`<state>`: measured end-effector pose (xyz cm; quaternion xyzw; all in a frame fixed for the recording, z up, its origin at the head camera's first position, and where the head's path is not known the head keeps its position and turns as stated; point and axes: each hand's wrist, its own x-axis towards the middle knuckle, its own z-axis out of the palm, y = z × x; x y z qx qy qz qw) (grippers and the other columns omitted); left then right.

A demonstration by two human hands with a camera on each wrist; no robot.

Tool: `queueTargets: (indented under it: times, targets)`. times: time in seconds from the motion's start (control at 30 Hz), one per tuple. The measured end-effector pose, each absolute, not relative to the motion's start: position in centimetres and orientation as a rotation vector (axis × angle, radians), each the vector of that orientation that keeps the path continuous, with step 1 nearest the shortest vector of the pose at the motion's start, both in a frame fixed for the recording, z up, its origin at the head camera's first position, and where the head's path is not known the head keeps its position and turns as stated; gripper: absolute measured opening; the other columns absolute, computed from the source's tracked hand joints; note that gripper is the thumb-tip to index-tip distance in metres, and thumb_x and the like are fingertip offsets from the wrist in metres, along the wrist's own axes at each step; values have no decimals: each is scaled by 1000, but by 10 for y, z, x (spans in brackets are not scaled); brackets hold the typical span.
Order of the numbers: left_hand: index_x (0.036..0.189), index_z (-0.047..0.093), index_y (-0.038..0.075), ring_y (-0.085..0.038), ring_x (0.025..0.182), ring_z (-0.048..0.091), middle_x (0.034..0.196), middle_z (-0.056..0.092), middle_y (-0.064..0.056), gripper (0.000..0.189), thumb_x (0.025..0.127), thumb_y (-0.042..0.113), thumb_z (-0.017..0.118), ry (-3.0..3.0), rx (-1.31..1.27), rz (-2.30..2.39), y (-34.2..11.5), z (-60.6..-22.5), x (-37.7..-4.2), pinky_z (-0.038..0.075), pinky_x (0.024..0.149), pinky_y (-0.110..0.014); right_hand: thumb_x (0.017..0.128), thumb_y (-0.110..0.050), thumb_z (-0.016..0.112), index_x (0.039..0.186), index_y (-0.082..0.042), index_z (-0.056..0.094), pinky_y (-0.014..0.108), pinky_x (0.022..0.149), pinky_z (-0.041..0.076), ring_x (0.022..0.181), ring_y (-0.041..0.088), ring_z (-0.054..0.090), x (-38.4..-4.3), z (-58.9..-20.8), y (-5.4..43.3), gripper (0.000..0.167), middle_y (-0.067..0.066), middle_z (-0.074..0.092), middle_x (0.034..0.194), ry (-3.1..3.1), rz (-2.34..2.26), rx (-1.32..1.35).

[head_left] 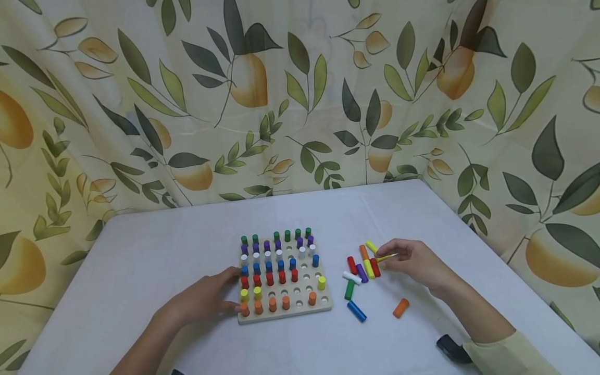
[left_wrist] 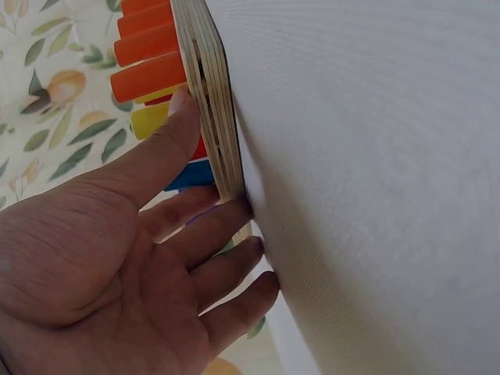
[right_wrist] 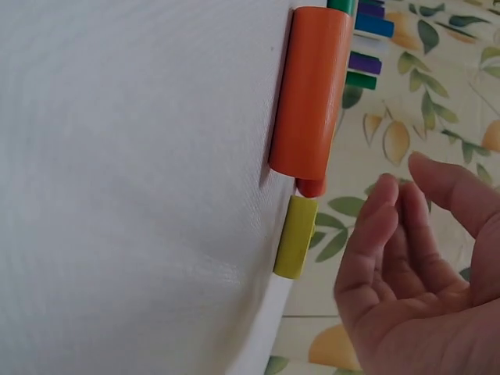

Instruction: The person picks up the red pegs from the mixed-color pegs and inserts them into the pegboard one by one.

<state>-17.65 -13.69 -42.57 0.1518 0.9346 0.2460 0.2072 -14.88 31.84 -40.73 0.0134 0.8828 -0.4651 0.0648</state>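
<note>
A wooden pegboard [head_left: 307, 304] lies on the table, with rows of green, purple, white, blue, red, yellow and orange pegs standing in its holes. My left hand [head_left: 201, 297] rests at the board's left side, fingers spread. In the left wrist view its thumb [left_wrist: 168, 137] touches the board's edge beside an orange peg [left_wrist: 148, 76]. Over the loose pegs at the right is my right hand [head_left: 414, 263], its fingers loosely bent. The right wrist view shows nothing between thumb and fingers [right_wrist: 367, 242]; a yellow peg [right_wrist: 295, 237] lies just beyond them.
Loose pegs lie right of the board, among them a blue peg [head_left: 357, 311], a green peg [head_left: 349, 289], a white peg [head_left: 352, 277] and a purple peg [head_left: 362, 273]. An orange peg [head_left: 400, 308] lies apart, nearer the right forearm. A leaf-patterned curtain [head_left: 300, 104] hangs behind the white table [head_left: 187, 234].
</note>
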Motion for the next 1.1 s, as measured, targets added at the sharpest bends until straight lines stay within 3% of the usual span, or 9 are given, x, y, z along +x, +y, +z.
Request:
queueTargets:
  times: [0.17, 0.4, 0.63, 0.87, 1.1]
  targets:
    - [153, 49, 15, -43, 142, 43, 155, 49, -12, 84, 83, 34, 89, 2601, 424, 681, -138, -426, -177, 39, 106, -69, 93, -10, 76, 119, -8, 71, 39, 81, 56, 101, 27, 65, -153, -411, 320, 26, 12, 68, 125, 2609, -1374, 85]
    - [152, 50, 16, -42, 141, 44, 154, 50, -11, 83, 82, 34, 89, 2600, 419, 693, -139, -429, -178, 40, 106, -69, 90, -5, 78, 121, -7, 71, 36, 80, 56, 98, 26, 64, -158, -418, 323, 32, 17, 60, 135, 2570, -1381, 58]
    - [150, 52, 15, -43, 139, 46, 152, 53, -12, 81, 81, 34, 90, 2603, 403, 676, -139, -431, -179, 44, 104, -66, 88, 3, 78, 120, -8, 71, 31, 74, 59, 87, 26, 66, -163, -426, 322, 35, 16, 65, 127, 2577, -1367, 38]
    - [150, 52, 16, -43, 139, 46, 153, 52, -12, 81, 81, 34, 90, 2602, 401, 684, -139, -430, -180, 44, 104, -66, 87, 0, 79, 121, -9, 71, 30, 71, 59, 87, 26, 64, -166, -425, 317, 36, 17, 60, 133, 2657, -1304, -8]
    - [151, 51, 16, -42, 140, 46, 153, 52, -11, 82, 81, 34, 90, 2609, 423, 688, -139, -430, -180, 44, 105, -65, 83, -2, 84, 117, -14, 75, 28, 60, 53, 80, 26, 57, -168, -425, 318, 37, 9, 63, 114, 2700, -1173, -14]
